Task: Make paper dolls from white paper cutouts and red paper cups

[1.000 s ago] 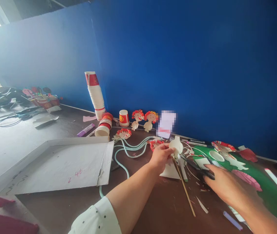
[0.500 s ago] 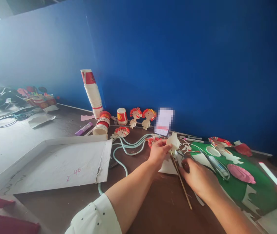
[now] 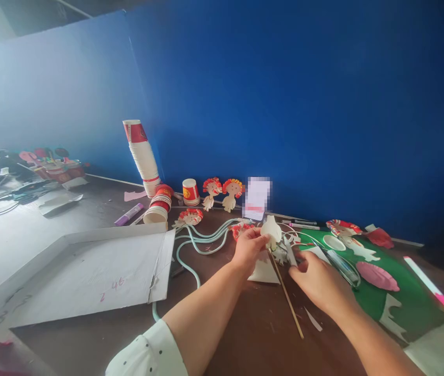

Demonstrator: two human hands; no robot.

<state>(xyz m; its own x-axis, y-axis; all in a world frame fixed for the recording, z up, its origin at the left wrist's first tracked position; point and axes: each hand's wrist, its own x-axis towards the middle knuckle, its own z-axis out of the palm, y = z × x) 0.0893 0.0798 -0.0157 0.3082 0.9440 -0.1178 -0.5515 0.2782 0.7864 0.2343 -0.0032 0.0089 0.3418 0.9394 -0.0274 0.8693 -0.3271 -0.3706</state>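
Note:
My left hand (image 3: 249,249) pinches a cream paper cutout (image 3: 271,231) with a rounded middle and a small tab on top. A thin wooden stick (image 3: 289,300) slants over the dark table from just under the cutout; whether the two are joined I cannot tell. My right hand (image 3: 321,279) is closed around a slim whitish tool (image 3: 290,253), its tip raised close to the cutout; its exact kind is unclear. Below the cutout lies a piece of white paper (image 3: 264,271), and a narrow paper scrap (image 3: 313,319) is near my right hand.
Left stands a shallow white cardboard tray (image 3: 76,282). Behind are a tall paper cup stack (image 3: 143,156), an upturned cup (image 3: 191,192) and paper figures (image 3: 232,194) against the blue partition (image 3: 264,94). Pale cable (image 3: 188,261) loops mid-table. A green mat (image 3: 374,297) holds a pink paper disc (image 3: 377,275).
The camera view has shifted a little. The whitish tool in my right hand now angles more upward, slightly apart from the cutout. My left hand keeps its pinch.

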